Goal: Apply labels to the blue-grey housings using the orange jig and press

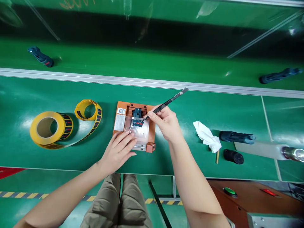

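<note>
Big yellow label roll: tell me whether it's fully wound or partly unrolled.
Partly unrolled: a strip of labels runs from the big roll to the smaller yellow coil beside it.

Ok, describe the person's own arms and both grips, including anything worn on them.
No sleeve shows on the left forearm or the right forearm; both are bare as far as the picture reaches. The left grip and right grip are ungloved human hands, with slender fingers and no ring, watch or bracelet visible. No cables or markings stand out.
</note>
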`<state>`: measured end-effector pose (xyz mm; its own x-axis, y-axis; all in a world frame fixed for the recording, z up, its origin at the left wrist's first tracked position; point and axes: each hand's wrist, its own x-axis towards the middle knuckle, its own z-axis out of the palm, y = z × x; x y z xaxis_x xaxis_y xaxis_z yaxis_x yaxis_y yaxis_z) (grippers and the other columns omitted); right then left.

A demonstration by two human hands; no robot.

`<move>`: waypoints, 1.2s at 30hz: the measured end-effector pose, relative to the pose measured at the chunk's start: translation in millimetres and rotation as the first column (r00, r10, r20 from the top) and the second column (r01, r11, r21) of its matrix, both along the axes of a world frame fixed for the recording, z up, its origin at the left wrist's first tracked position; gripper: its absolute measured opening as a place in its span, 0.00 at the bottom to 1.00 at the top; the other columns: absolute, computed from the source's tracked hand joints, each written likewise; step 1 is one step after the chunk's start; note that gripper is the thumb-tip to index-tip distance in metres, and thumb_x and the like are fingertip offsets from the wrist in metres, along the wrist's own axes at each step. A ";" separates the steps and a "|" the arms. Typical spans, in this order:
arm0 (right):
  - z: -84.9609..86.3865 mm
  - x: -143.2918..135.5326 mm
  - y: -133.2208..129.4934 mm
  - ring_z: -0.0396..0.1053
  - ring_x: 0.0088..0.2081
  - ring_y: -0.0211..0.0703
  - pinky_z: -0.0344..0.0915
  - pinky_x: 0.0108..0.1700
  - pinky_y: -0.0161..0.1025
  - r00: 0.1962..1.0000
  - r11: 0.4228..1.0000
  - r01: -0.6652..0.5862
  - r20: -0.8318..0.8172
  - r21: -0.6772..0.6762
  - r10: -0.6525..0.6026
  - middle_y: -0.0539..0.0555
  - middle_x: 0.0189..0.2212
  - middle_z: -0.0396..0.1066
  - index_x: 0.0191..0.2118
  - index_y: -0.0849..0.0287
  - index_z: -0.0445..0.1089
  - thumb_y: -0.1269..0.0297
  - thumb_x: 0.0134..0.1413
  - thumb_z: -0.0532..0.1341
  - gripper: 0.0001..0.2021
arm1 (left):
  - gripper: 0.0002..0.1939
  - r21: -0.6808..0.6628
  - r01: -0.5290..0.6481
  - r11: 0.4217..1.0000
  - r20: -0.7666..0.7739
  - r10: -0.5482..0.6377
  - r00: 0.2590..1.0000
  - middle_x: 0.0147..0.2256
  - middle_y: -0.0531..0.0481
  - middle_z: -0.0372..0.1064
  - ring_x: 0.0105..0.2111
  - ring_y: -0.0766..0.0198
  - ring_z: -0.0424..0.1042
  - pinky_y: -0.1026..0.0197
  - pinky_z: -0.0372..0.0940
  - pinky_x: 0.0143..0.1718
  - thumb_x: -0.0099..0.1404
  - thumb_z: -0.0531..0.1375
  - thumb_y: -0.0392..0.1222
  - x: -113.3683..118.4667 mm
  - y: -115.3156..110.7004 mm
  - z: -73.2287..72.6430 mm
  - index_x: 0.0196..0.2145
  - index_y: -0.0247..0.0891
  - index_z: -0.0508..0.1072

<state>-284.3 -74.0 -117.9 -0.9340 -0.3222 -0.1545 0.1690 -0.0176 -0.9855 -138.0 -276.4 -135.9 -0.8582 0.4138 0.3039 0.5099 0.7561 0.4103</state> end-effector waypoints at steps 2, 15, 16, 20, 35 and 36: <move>-0.9 -0.2 -0.2 0.76 0.37 0.43 0.71 0.42 0.43 1.000 1.000 -0.005 -0.009 0.000 0.005 0.50 0.32 0.78 0.37 0.54 0.69 0.51 0.54 0.69 0.14 | 0.26 0.010 -0.020 1.000 -0.010 0.020 1.000 0.57 0.39 0.72 0.63 0.49 0.64 0.43 0.56 0.64 0.67 0.62 0.39 2.3 2.5 -5.4 0.62 0.38 0.65; -5.9 1.0 0.2 0.77 0.37 0.42 0.72 0.42 0.41 0.999 1.000 -0.014 -0.038 -0.018 0.013 0.50 0.32 0.77 0.38 0.55 0.69 0.55 0.56 0.68 0.12 | 0.24 -0.031 -0.032 0.999 -0.036 0.031 0.999 0.57 0.39 0.72 0.62 0.50 0.65 0.41 0.56 0.64 0.66 0.64 0.37 2.0 1.6 -2.6 0.59 0.36 0.68; -6.4 0.8 0.3 0.77 0.37 0.42 0.72 0.42 0.41 0.999 1.000 -0.017 -0.039 -0.024 0.016 0.50 0.32 0.77 0.38 0.55 0.69 0.55 0.56 0.69 0.12 | 0.24 -0.039 -0.029 0.999 -0.036 0.028 0.999 0.57 0.39 0.72 0.62 0.50 0.65 0.41 0.56 0.64 0.66 0.63 0.38 1.2 1.2 -0.8 0.59 0.36 0.68; -6.5 -0.4 0.3 0.76 0.36 0.41 0.72 0.41 0.40 0.999 0.999 -0.030 -0.046 -0.042 0.028 0.49 0.32 0.77 0.38 0.56 0.69 0.57 0.56 0.69 0.11 | 0.27 -0.106 -0.021 0.994 0.002 0.021 1.000 0.59 0.39 0.70 0.60 0.50 0.66 0.40 0.52 0.65 0.68 0.62 0.42 -7.1 -0.3 11.4 0.62 0.35 0.65; -0.8 -6.8 4.2 0.76 0.36 0.40 0.74 0.41 0.41 0.996 0.997 0.078 -0.034 -0.024 -0.079 0.50 0.33 0.77 0.38 0.56 0.69 0.57 0.53 0.70 0.13 | 0.37 -0.304 0.067 0.950 0.191 -0.008 0.982 0.65 0.41 0.62 0.54 0.48 0.67 0.42 0.53 0.57 0.63 0.66 0.47 -37.3 5.5 42.1 0.65 0.35 0.60; 1.0 -8.3 7.2 0.77 0.36 0.40 0.74 0.42 0.41 0.984 0.983 0.171 -0.044 -0.065 -0.174 0.49 0.33 0.77 0.38 0.56 0.68 0.57 0.54 0.69 0.12 | 0.38 -0.286 0.069 0.956 0.193 -0.013 0.981 0.64 0.40 0.63 0.54 0.47 0.66 0.41 0.53 0.58 0.63 0.66 0.50 -38.8 5.4 41.8 0.66 0.35 0.60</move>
<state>-292.6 -66.8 -116.9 -0.9823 -0.1630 -0.0924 0.1099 -0.1019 -0.9887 -176.7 -271.0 -94.1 -0.8682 0.4962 0.0019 0.4785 0.8363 0.2675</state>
